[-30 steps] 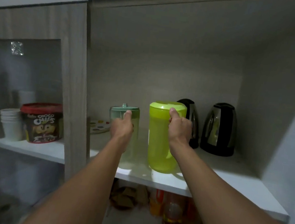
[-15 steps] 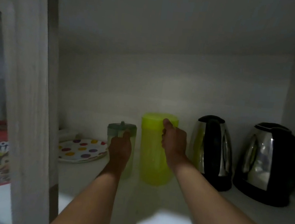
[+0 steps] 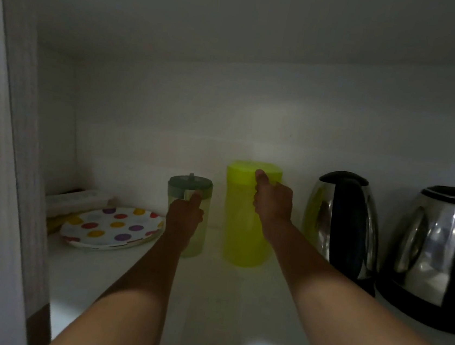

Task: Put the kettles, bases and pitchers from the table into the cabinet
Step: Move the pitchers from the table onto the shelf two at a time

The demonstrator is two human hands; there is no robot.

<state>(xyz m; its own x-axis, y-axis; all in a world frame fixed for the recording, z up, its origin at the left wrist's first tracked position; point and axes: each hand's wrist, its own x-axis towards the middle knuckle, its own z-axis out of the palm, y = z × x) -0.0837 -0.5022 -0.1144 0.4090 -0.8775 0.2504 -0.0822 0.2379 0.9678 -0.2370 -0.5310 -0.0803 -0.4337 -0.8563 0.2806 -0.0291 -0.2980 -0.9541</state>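
Reaching deep into the dim cabinet, both arms stretched over the white shelf. Left hand closing around the handle of the small clear pitcher with the grey-green lid, thumb pointing up along it. Right hand gripping the handle side of the lime-green pitcher, thumb pressing at the lid edge. Both pitchers standing upright on the shelf, near each other, apart. Standing to the right: a steel kettle, then a second kettle. Lying to the left: a dotted plate.
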